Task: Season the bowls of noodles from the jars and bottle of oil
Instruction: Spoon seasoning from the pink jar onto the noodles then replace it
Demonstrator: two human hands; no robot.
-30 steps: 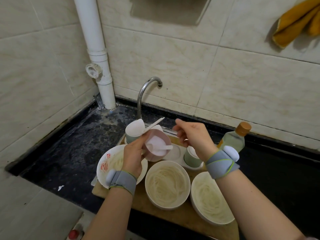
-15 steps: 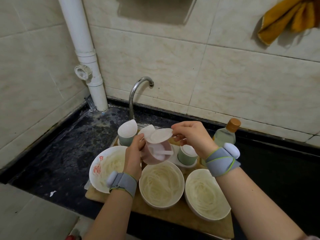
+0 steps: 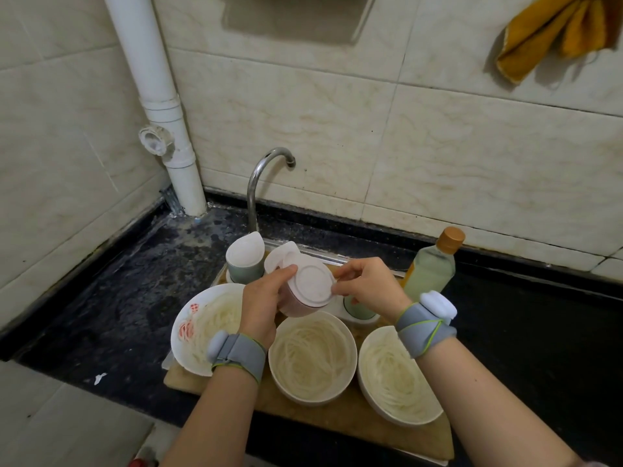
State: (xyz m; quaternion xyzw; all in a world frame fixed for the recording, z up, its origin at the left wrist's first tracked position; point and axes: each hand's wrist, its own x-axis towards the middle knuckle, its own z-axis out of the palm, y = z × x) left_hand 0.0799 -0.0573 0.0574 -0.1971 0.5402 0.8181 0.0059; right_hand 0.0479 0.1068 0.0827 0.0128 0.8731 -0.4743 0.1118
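Three white bowls of pale noodles stand on a wooden board [image 3: 337, 423]: a left bowl [image 3: 199, 328] with a red pattern, a middle bowl [image 3: 313, 357] and a right bowl [image 3: 394, 375]. My left hand [image 3: 263, 305] grips a pink seasoning jar [image 3: 305, 291] above the left and middle bowls. Its white lid is down over the mouth, and the fingertips of my right hand [image 3: 367, 284] press on the lid's right edge. A green jar [image 3: 244, 257] with a white lid stands behind. Another green jar [image 3: 357, 308] is partly hidden by my right hand. The oil bottle [image 3: 433, 267] with a brown cap stands at the right.
A curved metal tap [image 3: 259, 183] rises behind the jars. A white drain pipe [image 3: 158, 106] runs down the corner at the left. Dark wet counter [image 3: 128, 291] surrounds the board. A yellow cloth [image 3: 556, 32] hangs on the tiled wall at the upper right.
The jar's lid was open with a small spoon showing inside. My right hand has lowered the lid onto the jar, and the spoon is now out of sight.
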